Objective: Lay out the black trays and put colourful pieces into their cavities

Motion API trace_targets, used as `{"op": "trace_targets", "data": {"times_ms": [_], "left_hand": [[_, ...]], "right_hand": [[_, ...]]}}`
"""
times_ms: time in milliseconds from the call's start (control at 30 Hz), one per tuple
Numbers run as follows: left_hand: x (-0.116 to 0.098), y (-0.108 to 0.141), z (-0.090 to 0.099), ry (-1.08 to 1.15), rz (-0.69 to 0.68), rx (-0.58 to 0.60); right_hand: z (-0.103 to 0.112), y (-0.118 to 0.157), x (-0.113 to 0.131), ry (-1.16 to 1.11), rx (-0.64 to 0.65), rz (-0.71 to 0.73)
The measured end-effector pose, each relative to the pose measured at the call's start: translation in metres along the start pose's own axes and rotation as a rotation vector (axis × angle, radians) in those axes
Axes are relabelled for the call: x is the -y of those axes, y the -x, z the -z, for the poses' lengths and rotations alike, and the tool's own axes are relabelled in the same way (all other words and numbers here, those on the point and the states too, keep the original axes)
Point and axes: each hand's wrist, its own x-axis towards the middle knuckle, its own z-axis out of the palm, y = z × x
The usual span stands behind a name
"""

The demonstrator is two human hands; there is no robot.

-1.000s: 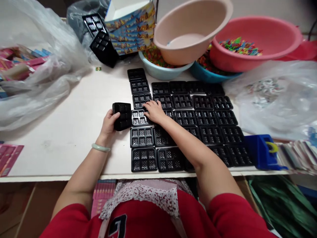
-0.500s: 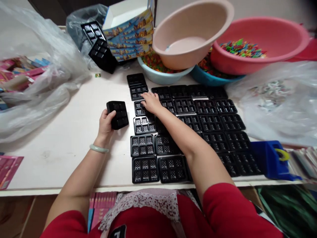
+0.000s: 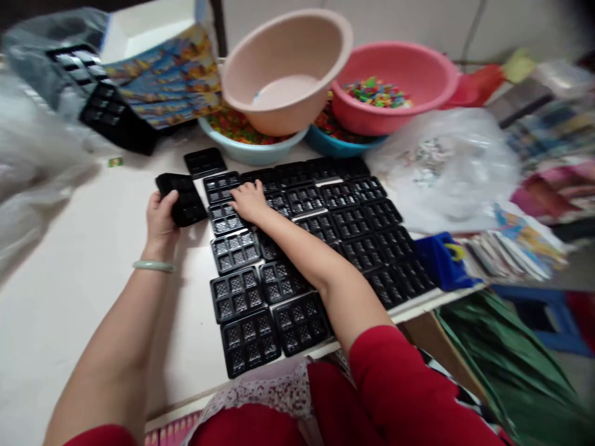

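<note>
My left hand (image 3: 162,217) grips a stack of black plastic trays (image 3: 188,201), thumb on top, held just left of the laid-out rows. With fingers spread, my right hand (image 3: 250,201) rests on the black trays near the upper left of the grid. Each laid tray, such as the near one (image 3: 251,342), has several small square pockets with a textured bottom. A single dark tray (image 3: 204,161) lies behind the left column, close to the held stack. My right forearm hides part of the grid's middle.
Behind the trays stand a peach basin (image 3: 288,93), a red basin (image 3: 395,111) with small colourful pieces, and lower basins. A patterned box (image 3: 162,80) and more black trays (image 3: 116,118) are at back left. Plastic bags flank the table; a blue holder (image 3: 439,263) sits right.
The view has swung to the right, so everything appears shifted left. My left hand has brought the tray stack nearer the grid's upper left column. My right hand stays over the trays there.
</note>
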Motion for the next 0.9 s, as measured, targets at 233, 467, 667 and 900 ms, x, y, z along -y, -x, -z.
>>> {"op": "trace_targets", "data": {"times_ms": [233, 467, 667, 900], "left_hand": [[0.007, -0.010, -0.014, -0.030, -0.017, -0.056], [-0.005, -0.003, -0.013, -0.046, -0.024, -0.115], [-0.012, 0.004, 0.005, -0.062, -0.014, -0.105], [-0.010, -0.001, 0.006, -0.076, -0.001, -0.106]], "right_hand": [[0.001, -0.008, -0.010, 0.018, -0.024, 0.040], [-0.001, -0.007, -0.003, -0.038, -0.048, 0.051], [0.028, 0.002, -0.046, -0.090, -0.114, -0.064], [0.052, 0.050, -0.184, -0.001, -0.197, -0.607]]}}
